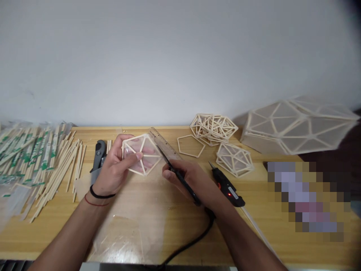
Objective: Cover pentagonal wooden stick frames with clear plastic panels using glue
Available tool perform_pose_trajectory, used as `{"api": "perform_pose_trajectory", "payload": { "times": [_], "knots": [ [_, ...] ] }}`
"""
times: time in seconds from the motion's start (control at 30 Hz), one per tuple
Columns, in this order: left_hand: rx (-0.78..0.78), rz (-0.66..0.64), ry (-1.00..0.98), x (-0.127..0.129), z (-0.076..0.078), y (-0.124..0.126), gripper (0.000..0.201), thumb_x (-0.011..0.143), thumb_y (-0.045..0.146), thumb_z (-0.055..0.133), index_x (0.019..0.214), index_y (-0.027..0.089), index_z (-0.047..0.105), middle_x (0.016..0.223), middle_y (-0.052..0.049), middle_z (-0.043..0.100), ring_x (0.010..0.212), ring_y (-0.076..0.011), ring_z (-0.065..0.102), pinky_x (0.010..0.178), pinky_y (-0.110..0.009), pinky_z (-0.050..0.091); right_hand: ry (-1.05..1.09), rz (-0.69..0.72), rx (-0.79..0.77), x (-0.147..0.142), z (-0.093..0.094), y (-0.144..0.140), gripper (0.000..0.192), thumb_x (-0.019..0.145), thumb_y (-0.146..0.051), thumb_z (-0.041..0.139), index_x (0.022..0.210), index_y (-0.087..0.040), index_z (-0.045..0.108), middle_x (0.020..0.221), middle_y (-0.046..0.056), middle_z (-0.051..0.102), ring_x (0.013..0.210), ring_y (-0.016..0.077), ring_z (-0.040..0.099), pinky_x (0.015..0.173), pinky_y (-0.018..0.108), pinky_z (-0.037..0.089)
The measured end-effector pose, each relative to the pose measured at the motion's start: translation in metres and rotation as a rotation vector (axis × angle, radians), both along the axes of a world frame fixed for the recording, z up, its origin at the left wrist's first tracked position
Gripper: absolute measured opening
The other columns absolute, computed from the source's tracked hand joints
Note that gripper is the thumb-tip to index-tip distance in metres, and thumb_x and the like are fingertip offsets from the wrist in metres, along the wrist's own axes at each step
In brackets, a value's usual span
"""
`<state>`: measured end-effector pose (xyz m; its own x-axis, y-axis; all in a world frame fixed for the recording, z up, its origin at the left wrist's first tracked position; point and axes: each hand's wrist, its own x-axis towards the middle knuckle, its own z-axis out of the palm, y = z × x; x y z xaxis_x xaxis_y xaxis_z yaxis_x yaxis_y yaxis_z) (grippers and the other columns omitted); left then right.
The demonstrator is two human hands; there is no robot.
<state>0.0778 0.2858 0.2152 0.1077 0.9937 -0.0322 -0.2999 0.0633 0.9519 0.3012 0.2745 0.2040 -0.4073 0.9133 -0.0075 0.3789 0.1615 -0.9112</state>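
Note:
My left hand [117,158] grips a wooden-stick pentagon panel [144,155] with spokes and clear film across it, thumb on the front and fingers behind. In my right hand [186,180] is a pair of black scissors [180,178], the dark blades pointing up and left at the panel's right edge. Whether the blades are parted is hard to make out. Just behind the blades lies a clear ruler [165,145]. A black glue gun [228,188] with a lit red light rests right of my right hand, beside a film-covered panel stack [235,160].
Loose sticks [60,169] and wrapped chopstick packs [31,154] cover the left side, near a grey-handled cutter [99,156]. Bare stick frames [213,128] and one pentagon outline [191,146] sit at the back. A large film-covered structure [293,128] stands back right. A black cable [191,244] crosses the front.

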Motion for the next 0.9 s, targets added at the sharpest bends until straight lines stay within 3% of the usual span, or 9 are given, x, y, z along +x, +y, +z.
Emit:
{"api": "perform_pose_trajectory", "payload": {
  "times": [0.23,0.47,0.77,0.9],
  "knots": [
    [-0.012,-0.084,0.016,0.0001,-0.0021,-0.0038,0.044,0.077,0.024,0.090,0.109,0.027,0.059,0.092,-0.002,0.080,0.061,-0.0203,0.076,0.058,-0.031,0.063,0.058,0.049,0.028,-0.0014,-0.0018,0.0007,0.037,0.098,-0.053,0.062,0.081,-0.020,0.062,0.071,-0.003,0.050,0.067,0.0146,0.046,0.061,0.027,0.035],
    [0.026,-0.100,0.039,-0.0002,-0.0051,-0.0027,0.039,0.083,0.024,0.085,0.109,0.025,0.057,0.093,-0.003,0.080,0.070,-0.0208,0.077,0.060,-0.028,0.062,0.053,0.031,0.036,-0.0025,-0.0016,-0.0006,0.039,0.099,-0.054,0.061,0.081,-0.020,0.065,0.069,-0.002,0.051,0.066,0.0153,0.048,0.060,0.027,0.035],
    [0.014,-0.096,0.047,0.0012,-0.0042,-0.0021,0.043,0.082,0.025,0.086,0.111,0.026,0.054,0.094,-0.004,0.081,0.067,-0.0211,0.077,0.059,-0.029,0.061,0.053,0.003,0.007,-0.0022,-0.0018,0.0001,0.041,0.095,-0.058,0.064,0.081,-0.020,0.070,0.067,-0.001,0.057,0.065,0.0160,0.051,0.059,0.027,0.038],
    [0.016,-0.107,0.051,0.0013,-0.0056,-0.0032,0.041,0.084,0.025,0.085,0.112,0.026,0.055,0.094,-0.004,0.081,0.068,-0.0201,0.076,0.060,-0.028,0.061,0.099,0.008,0.023,-0.0032,0.0004,0.0004,0.043,0.093,-0.059,0.067,0.073,-0.021,0.065,0.065,-0.001,0.054,0.067,0.0181,0.051,0.062,0.028,0.041]
  ]
}}
